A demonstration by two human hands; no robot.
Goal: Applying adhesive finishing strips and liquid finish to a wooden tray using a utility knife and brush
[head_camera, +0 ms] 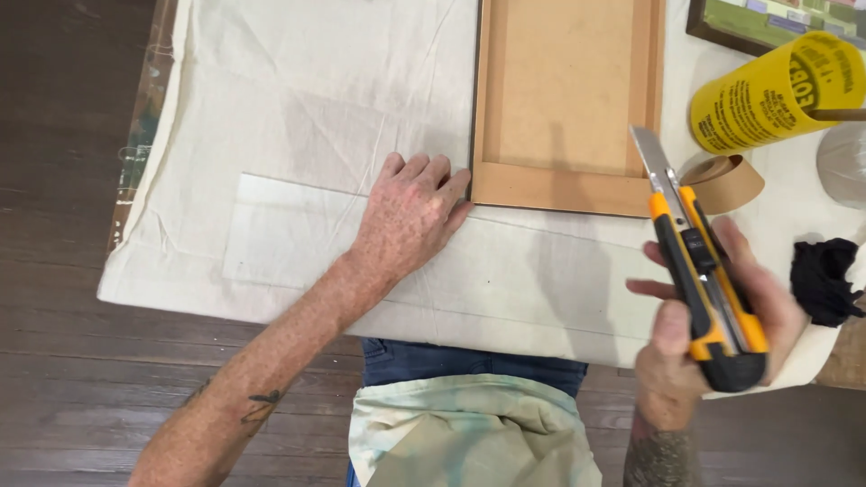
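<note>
Frame point(564, 99) on cloth point(298, 108); tape roll point(726, 180) and canister point(776, 90) right.

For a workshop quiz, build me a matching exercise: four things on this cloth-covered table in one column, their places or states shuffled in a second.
1. orange and black utility knife
2. brown wooden frame
3. yellow cylindrical container
4. black crumpled cloth

a. lying on its side
b. at the table's right edge
c. left hand touches its corner
d. held in right hand, blade out

Pairs: 1-d, 2-c, 3-a, 4-b

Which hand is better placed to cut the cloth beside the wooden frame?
Probably the right hand: it grips the utility knife, blade out. The left hand lies flat on the cloth at the frame corner.
</note>
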